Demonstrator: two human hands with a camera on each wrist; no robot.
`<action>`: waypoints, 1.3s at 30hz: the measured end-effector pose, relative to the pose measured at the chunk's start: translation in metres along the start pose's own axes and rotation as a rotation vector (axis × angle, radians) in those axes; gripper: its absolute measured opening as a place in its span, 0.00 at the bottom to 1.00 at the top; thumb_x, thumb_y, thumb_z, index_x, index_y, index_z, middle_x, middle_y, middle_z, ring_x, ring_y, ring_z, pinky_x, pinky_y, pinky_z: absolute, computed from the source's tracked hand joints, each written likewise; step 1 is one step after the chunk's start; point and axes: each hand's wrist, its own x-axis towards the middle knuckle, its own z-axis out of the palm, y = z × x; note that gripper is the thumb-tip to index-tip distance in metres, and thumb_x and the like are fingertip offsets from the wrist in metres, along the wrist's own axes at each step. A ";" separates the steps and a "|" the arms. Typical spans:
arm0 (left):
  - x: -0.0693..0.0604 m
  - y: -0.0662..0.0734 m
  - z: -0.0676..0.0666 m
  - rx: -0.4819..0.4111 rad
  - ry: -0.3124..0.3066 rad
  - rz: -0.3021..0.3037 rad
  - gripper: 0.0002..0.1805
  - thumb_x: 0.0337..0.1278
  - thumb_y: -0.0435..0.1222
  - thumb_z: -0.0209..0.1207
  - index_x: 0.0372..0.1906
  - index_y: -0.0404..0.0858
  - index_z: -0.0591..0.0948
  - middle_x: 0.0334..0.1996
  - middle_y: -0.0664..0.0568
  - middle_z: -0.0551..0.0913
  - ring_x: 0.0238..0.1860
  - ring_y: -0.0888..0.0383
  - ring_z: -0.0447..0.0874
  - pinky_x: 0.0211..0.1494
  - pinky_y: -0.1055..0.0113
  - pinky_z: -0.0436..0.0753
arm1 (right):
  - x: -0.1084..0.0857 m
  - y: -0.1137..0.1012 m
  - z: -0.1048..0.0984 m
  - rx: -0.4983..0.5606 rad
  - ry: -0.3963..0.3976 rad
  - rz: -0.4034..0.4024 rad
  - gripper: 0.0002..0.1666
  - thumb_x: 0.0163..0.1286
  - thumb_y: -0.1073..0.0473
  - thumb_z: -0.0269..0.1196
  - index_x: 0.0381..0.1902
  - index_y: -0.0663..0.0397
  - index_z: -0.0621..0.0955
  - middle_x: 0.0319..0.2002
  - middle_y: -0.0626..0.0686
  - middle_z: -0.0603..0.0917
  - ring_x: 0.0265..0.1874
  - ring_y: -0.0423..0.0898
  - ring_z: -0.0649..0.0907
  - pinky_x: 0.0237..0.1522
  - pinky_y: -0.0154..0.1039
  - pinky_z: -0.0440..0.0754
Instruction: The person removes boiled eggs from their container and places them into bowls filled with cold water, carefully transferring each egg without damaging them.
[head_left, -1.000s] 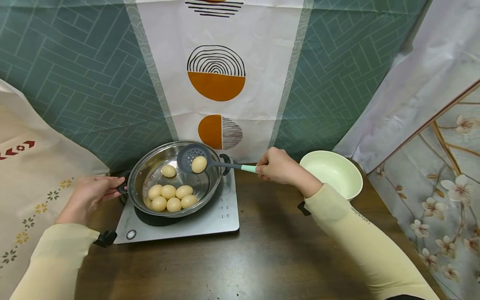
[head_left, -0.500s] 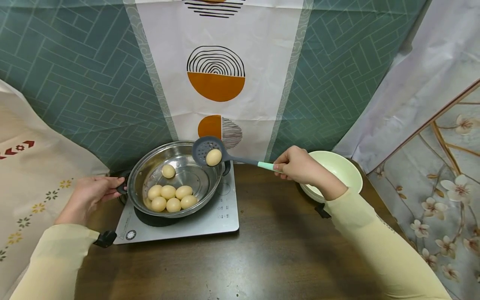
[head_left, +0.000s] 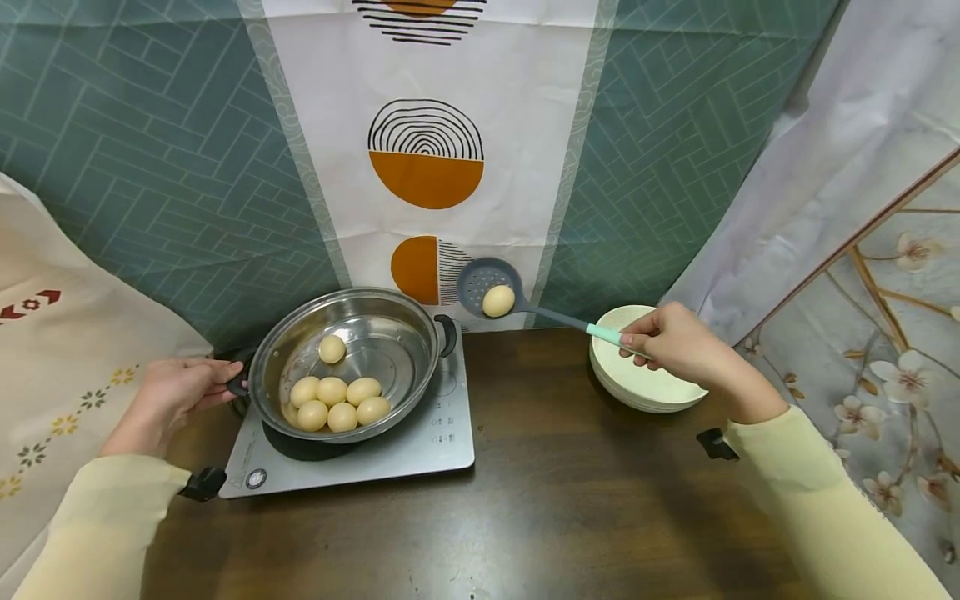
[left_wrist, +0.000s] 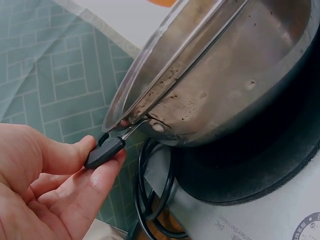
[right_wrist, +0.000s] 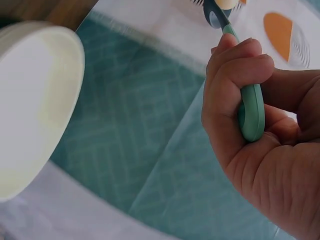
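My left hand (head_left: 180, 388) pinches the black side handle (left_wrist: 106, 151) of a steel pan (head_left: 408, 400), thumb above and fingers below. Several pale, peeled-looking eggs (head_left: 331, 390) lie in the pan, most of them bunched at its near side, one (head_left: 332, 349) apart. With my right hand (head_left: 678, 346) I grip the mint-green handle (right_wrist: 252, 112) of a grey slotted skimmer (head_left: 480, 275). One egg (head_left: 498, 301) rests in its head, in the air to the right of the pan. Partly behind my right hand stands a pale green bowl (head_left: 637, 379).
The pan sits on a silver induction cooktop (head_left: 438, 454) on a brown wooden table (head_left: 540, 492). A black cord (left_wrist: 142, 187) loops beside the cooktop. Patterned cloth (head_left: 660, 167) hangs behind the table, and a floral cloth (head_left: 900, 383) hangs at the right.
My right hand has carried the skimmer and its egg rightward, from over the pan to beyond its right handle. The lone egg in the pan has turned slightly. My left hand stays on the handle.
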 end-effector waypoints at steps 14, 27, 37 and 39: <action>0.000 0.001 -0.001 0.060 0.007 -0.007 0.10 0.57 0.41 0.61 0.22 0.57 0.83 0.23 0.63 0.83 0.26 0.65 0.85 0.36 0.68 0.88 | -0.042 0.082 -0.034 -0.007 0.089 0.082 0.24 0.72 0.53 0.54 0.49 0.72 0.78 0.27 0.45 0.85 0.24 0.36 0.79 0.25 0.31 0.79; 0.001 -0.004 -0.001 0.055 0.013 -0.026 0.09 0.57 0.45 0.61 0.23 0.52 0.85 0.22 0.62 0.83 0.26 0.64 0.85 0.33 0.70 0.87 | -0.067 0.147 -0.041 0.047 0.123 0.219 0.26 0.74 0.56 0.48 0.53 0.80 0.72 0.27 0.47 0.85 0.23 0.37 0.80 0.25 0.34 0.82; 0.002 -0.005 0.000 0.043 0.033 -0.025 0.07 0.55 0.44 0.63 0.23 0.54 0.84 0.23 0.64 0.82 0.26 0.65 0.84 0.37 0.69 0.88 | -0.078 0.175 -0.035 -0.028 0.164 0.242 0.25 0.74 0.54 0.49 0.45 0.76 0.78 0.24 0.46 0.84 0.20 0.36 0.78 0.21 0.33 0.80; 0.003 -0.004 0.000 0.035 0.026 -0.025 0.07 0.55 0.44 0.63 0.23 0.54 0.84 0.23 0.64 0.83 0.26 0.65 0.84 0.36 0.69 0.88 | -0.078 0.177 -0.033 -0.047 0.167 0.243 0.25 0.74 0.54 0.50 0.44 0.77 0.79 0.23 0.46 0.83 0.20 0.36 0.78 0.21 0.33 0.81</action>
